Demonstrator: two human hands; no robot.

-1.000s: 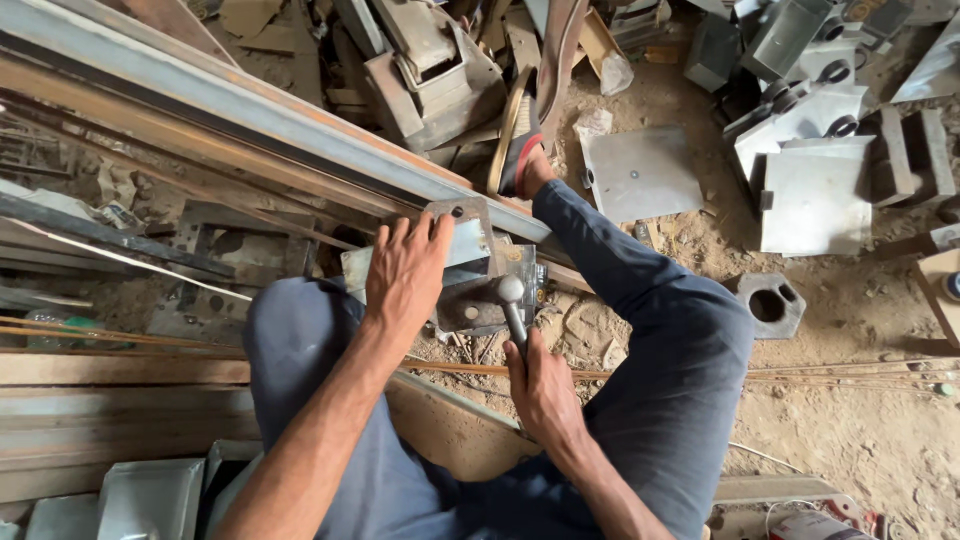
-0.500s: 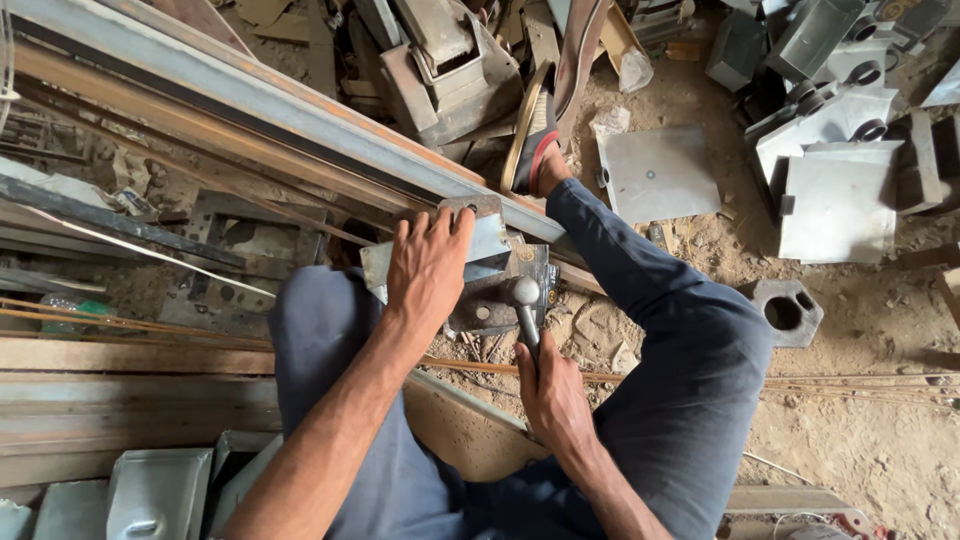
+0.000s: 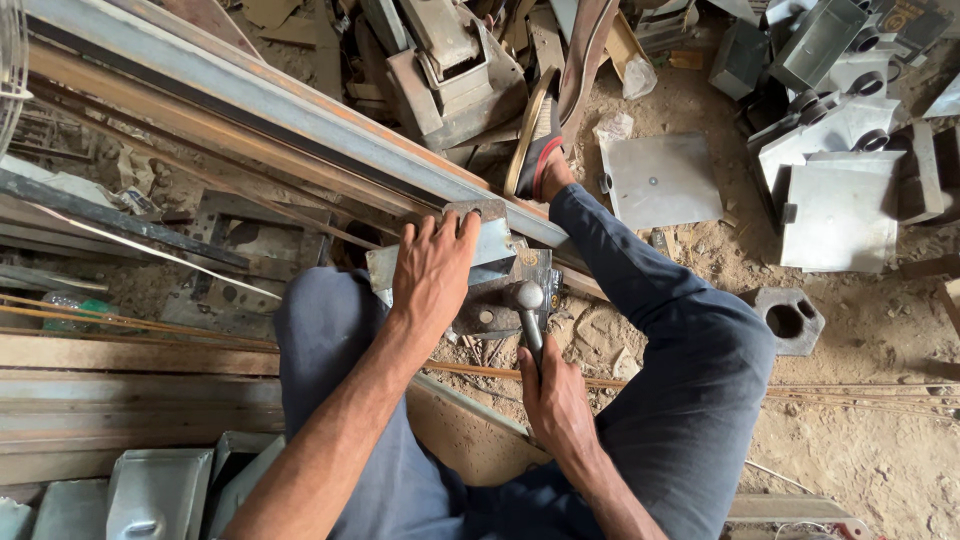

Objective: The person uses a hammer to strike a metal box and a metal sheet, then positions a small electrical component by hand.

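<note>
My left hand (image 3: 432, 272) presses flat on a small grey metal piece (image 3: 492, 240) that lies on a steel block (image 3: 508, 300) between my knees. My right hand (image 3: 556, 400) grips the handle of a hammer (image 3: 529, 300), whose round head rests low over the block just right of the left fingers. I sit on the ground in dark blue trousers (image 3: 690, 350), my right foot in a sandal (image 3: 540, 140) stretched toward the scrap pile.
A long rusty steel beam (image 3: 250, 110) runs diagonally just beyond the block. Flat metal plates (image 3: 660, 180) and grey sheet-metal boxes (image 3: 840, 210) lie on the sandy floor at right. A square block with a hole (image 3: 790, 320) sits by my right knee. Wooden planks (image 3: 120, 390) lie at left.
The view has shifted slightly. The hammer head has come down closer to the block; my left hand keeps holding the metal piece in the same place.
</note>
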